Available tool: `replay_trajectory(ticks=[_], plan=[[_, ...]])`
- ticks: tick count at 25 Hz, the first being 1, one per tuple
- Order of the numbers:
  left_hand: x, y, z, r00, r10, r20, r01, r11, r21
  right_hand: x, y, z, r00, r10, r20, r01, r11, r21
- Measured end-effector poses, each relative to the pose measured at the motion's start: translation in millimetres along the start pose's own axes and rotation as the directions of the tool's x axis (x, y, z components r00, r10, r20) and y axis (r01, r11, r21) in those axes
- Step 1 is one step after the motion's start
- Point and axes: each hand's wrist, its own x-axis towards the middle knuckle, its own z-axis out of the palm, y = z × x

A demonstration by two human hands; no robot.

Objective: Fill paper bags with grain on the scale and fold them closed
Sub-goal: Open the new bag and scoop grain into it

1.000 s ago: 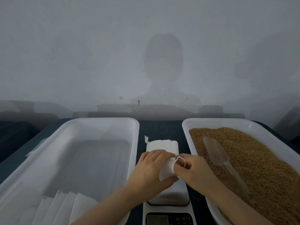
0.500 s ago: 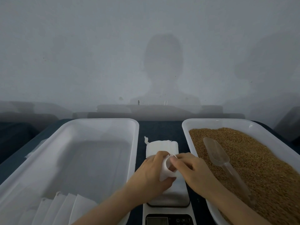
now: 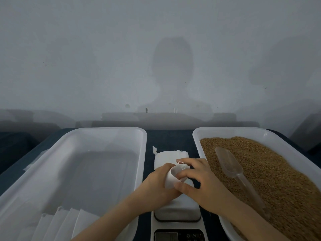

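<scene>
A small white paper bag (image 3: 171, 178) with a thin drawstring stands over the scale (image 3: 177, 213), its mouth spread open. My left hand (image 3: 156, 186) grips its left side. My right hand (image 3: 196, 180) pinches the right rim, with fingers at the opening. Brown grain (image 3: 271, 180) fills the white tub (image 3: 197, 136) on the right, and a clear plastic scoop (image 3: 229, 164) lies on top of it. A stack of flat white bags (image 3: 171, 154) lies on the dark table just behind my hands.
A large white tub (image 3: 104, 134) sits on the left, with several flat white bags (image 3: 57, 225) fanned in its near corner. The scale's display (image 3: 166, 236) is at the bottom edge. A grey wall rises behind the table.
The bag's mouth has opened from folded flat to a round opening. My right hand moved from the bag's top to its right rim and lower edge.
</scene>
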Motion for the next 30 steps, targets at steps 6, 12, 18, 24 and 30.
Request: replay_trajectory(ticks=[6, 12, 18, 24, 30], plan=[[-3, -2, -1, 0.999, -0.046, 0.020, 0.045, 0.998, 0.049, -1, 22, -52, 0.956, 0.141, -0.257, -0.171, 0.980, -0.098], [-1, -3, 0, 0.998, -0.042, 0.045, 0.038, 0.997, 0.067, -29, 89, -99, 0.694, 0.707, -0.134, -0.668, 0.563, -0.486], [-1, -5, 1, 0.998, -0.024, 0.055, 0.019, 0.995, 0.094, -29, 104, -73, 0.707, 0.698, -0.111, -0.645, 0.573, -0.506], [-1, -7, 1, 0.997, -0.022, 0.076, 0.012, 0.992, 0.123, -28, 90, -80, 0.739, 0.619, -0.267, -0.656, 0.568, -0.498], [-2, -9, 1, 0.994, -0.032, 0.101, 0.014, 0.984, 0.177, -42, 83, -109, 0.720, 0.605, -0.341, -0.640, 0.387, -0.664]])
